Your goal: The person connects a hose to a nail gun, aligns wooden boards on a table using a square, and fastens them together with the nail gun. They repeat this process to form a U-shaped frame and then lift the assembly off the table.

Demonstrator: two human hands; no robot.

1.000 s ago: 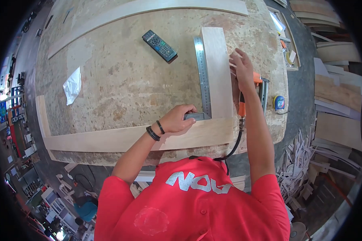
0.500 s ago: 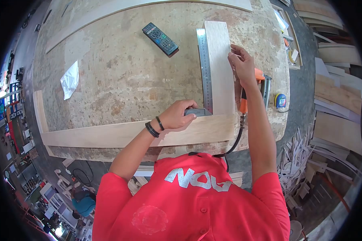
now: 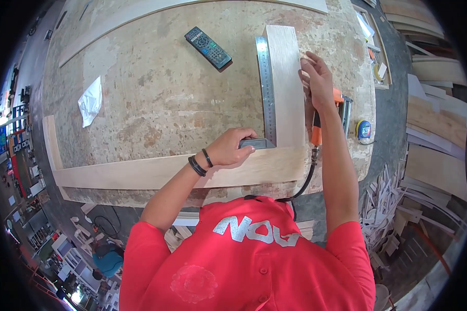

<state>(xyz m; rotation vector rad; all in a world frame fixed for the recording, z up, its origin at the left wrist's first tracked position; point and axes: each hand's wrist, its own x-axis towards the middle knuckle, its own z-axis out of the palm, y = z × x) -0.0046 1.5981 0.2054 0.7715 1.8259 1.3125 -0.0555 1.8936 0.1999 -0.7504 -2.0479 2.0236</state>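
My left hand [image 3: 228, 148] is closed around the dark stock of a try square [image 3: 258, 143], pressing it along the inner edge of a long wooden board [image 3: 119, 174]. The square's steel ruled blade [image 3: 265, 83] lies along the left side of a shorter board [image 3: 286, 88], which meets the long board's right end at a corner. At the shorter board's right edge, my right hand [image 3: 319, 82] has its fingers apart, holding nothing. Partly hidden beneath my right forearm is an orange nail gun [image 3: 317, 136] with a black hose.
A remote control [image 3: 208, 48] and a crumpled white sheet [image 3: 91, 102] lie on the stained worktable [image 3: 155, 88]. A blue tape measure [image 3: 364, 129] sits near the right edge. Wood offcuts [image 3: 383, 207] are piled on the floor at right. Another person [image 3: 108, 262] is at lower left.
My right hand has shifted slightly right and up, its fingers coming away from the shorter board's edge. The square and shorter board appear a few pixels further right; my left hand keeps its grip.
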